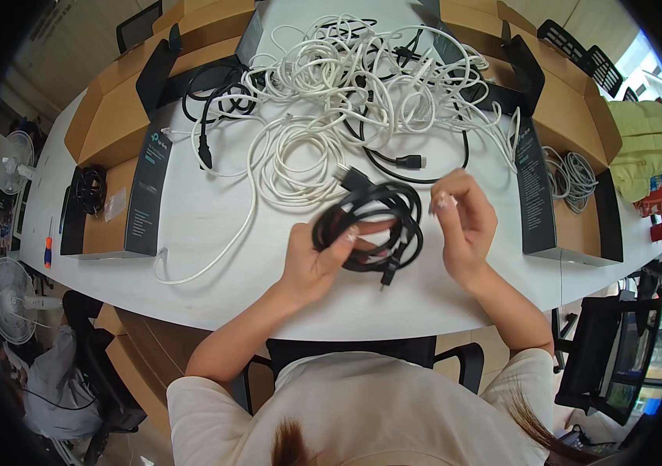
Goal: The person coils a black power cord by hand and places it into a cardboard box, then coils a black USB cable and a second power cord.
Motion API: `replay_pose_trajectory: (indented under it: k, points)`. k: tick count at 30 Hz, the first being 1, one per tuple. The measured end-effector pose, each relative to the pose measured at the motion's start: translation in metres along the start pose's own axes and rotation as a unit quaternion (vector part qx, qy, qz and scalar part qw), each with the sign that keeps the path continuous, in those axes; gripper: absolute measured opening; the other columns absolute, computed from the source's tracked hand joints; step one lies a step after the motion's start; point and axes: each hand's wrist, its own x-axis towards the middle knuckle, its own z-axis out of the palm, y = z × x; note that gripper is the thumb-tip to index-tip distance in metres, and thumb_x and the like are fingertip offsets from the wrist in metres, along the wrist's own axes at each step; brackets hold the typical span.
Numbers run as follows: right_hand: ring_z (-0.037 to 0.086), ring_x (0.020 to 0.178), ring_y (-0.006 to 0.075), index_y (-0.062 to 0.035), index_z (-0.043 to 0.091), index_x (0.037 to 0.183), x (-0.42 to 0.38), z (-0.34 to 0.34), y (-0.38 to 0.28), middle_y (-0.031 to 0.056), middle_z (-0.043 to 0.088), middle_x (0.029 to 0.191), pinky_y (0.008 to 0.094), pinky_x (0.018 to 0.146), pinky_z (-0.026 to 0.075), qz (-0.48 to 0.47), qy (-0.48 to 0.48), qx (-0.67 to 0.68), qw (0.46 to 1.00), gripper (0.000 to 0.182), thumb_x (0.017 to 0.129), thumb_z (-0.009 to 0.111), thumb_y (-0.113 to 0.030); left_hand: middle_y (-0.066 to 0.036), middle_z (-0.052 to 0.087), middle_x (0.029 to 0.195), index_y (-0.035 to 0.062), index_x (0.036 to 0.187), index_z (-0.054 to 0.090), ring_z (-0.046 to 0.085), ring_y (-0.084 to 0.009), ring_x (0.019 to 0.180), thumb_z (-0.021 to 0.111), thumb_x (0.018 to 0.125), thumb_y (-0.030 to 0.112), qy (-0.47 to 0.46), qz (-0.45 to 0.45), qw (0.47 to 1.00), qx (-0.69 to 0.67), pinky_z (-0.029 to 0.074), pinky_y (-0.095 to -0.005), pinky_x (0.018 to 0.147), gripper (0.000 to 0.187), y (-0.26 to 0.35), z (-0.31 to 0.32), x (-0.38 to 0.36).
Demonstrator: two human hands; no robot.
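My left hand point(317, 260) is closed on a coiled black cable point(409, 221), held above the front of the white table. One connector points up at the coil's upper left, and another hangs at its lower edge. To the right of the coil, my right hand point(461, 221) is raised, its thumb and fingertips curled together; whether anything small is between them I cannot make out. Behind the coil lies a loop of white cable point(300, 163). A black connector point(410, 161) on another black cable rests beyond my hands.
A tangled heap of white cables point(362, 70) spreads over the back of the table point(199, 225). An open box point(117, 221) with a black cable stands left, another point(572, 225) with a grey cable right. A screwdriver point(48, 252) lies far left. Chairs and fans surround the table.
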Motion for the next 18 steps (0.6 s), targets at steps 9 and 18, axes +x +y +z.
replay_pose_trajectory:
  k: [9, 18]
  points:
    - [0.06, 0.075, 0.0084, 0.0034, 0.066, 0.096, 0.014, -0.011, -0.006, 0.0053, 0.067, 0.084, 0.0213, 0.069, 0.047, 0.377, -0.188, 0.197, 0.885, 0.019, 0.085, 0.061, -0.011, -0.011, 0.069, 0.09, -0.0012, 0.105, 0.061, 0.066, -0.0147, 0.078, 0.056, 0.087, 0.02, -0.133, -0.083, 0.985, 0.069, 0.052, -0.0249, 0.071, 0.028, -0.002, 0.006, 0.001]
    - [0.06, 0.079, 0.0095, 0.0019, 0.068, 0.095, 0.01, -0.009, -0.003, 0.0073, 0.067, 0.088, 0.0217, 0.071, 0.046, 0.389, -0.228, 0.182, 0.874, 0.018, 0.087, 0.058, -0.012, -0.012, 0.068, 0.088, -0.0049, 0.106, 0.059, 0.065, -0.0148, 0.082, 0.055, 0.088, 0.018, -0.154, -0.133, 0.978, 0.049, 0.053, -0.0255, 0.068, 0.03, -0.005, 0.002, 0.002]
